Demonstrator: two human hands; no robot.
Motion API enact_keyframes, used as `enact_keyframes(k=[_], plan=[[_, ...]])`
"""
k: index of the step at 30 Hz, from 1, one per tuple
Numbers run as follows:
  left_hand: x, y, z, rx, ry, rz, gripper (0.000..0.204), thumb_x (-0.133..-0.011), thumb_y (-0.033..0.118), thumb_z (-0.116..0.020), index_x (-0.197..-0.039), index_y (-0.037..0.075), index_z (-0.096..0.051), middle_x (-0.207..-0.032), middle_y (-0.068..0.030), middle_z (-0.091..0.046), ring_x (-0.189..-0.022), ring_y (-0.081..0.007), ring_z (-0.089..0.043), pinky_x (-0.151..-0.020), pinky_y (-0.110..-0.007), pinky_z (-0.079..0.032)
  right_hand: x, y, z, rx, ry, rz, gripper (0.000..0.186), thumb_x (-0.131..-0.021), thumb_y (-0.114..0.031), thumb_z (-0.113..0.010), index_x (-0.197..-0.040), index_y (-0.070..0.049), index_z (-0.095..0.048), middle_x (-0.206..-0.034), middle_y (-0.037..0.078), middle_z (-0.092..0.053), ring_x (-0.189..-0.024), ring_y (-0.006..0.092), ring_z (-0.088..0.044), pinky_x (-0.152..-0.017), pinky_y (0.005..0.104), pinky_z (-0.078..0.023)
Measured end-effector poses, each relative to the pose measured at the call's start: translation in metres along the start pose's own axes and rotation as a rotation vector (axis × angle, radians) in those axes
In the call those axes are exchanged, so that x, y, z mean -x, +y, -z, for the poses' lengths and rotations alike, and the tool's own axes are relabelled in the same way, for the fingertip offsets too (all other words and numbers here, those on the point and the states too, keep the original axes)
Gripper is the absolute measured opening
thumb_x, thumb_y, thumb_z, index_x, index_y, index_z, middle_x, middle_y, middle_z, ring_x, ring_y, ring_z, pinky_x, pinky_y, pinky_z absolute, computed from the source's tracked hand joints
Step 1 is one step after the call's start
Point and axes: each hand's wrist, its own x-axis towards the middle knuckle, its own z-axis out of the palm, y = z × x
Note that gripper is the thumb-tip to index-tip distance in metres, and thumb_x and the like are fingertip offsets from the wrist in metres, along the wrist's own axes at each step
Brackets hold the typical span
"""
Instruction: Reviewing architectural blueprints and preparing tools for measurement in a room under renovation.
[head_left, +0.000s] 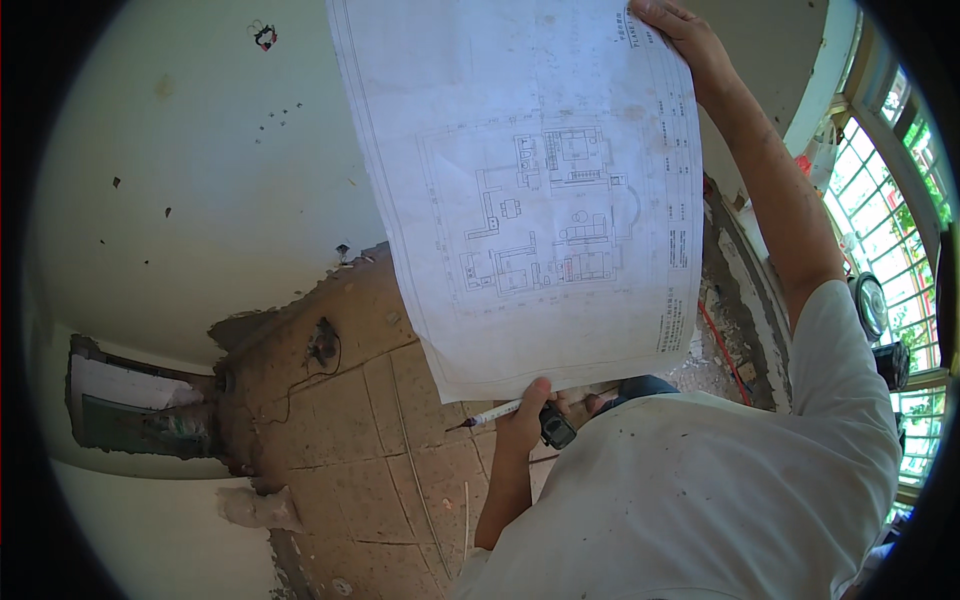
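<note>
One creased rectangular paper floor plan point(560, 335) is held up in front of the torso. The right hand point(693, 45) is clamped on its upper right corner; the left hand point(519, 428) grips its lower edge plus one slender pen point(492, 414). The lower left corner overhangs the rough, grooved floor point(350, 425).

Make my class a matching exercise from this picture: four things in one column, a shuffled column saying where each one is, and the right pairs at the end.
Things
1. Paper plan
2. Pen
3. Right hand
4. Window

Places
A. At the far right of the picture, behind bars
B. At the upper right corner of the sheet
C. Held up between two hands
D. In the left hand, by the sheet's lower edge

Pairs: 1-C, 2-D, 3-B, 4-A
</note>
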Motion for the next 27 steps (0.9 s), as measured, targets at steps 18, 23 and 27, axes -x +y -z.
enact_keyframes(k=[18,23,27], plan=[[-0.001,0.008,0.002,-0.039,0.067,0.068,0.017,-0.09,0.016,-0.061,-0.084,0.001,-0.057,-0.075,-0.0131,-0.063,-0.057,-0.0204,-0.062,-0.052,-0.031,-0.052,0.009,-0.005,-0.003,0.012,0.002,-0.007,0.046,-0.092,-0.03,-0.062,-0.113,0.011,-0.06,-0.092,0.013,-0.067,-0.077,0.0187,-0.065,-0.07,0.0313,-0.054],[-0.003,0.01,0.002,-0.021,0.024,0.067,0.02,-0.091,0.018,-0.061,-0.079,0.002,-0.056,-0.074,-0.0132,-0.062,-0.058,-0.0208,-0.062,-0.052,-0.031,-0.053,-0.02,0.019,0.025,-0.559,-0.773,0.315,0.042,-0.092,-0.029,-0.062,-0.11,0.009,-0.061,-0.089,0.011,-0.067,-0.074,0.0172,-0.065,-0.068,0.0307,-0.053],[-0.004,0.009,0.004,-0.005,0.029,0.083,0.023,-0.092,0.019,-0.059,-0.077,0.003,-0.055,-0.073,-0.013,-0.062,-0.056,-0.0211,-0.061,-0.051,-0.031,-0.052,0.008,-0.007,0.002,0.013,0.049,-0.02,0.038,-0.092,-0.028,-0.061,-0.107,0.007,-0.062,-0.087,0.01,-0.067,-0.072,0.0165,-0.065,-0.067,0.0301,-0.053]])
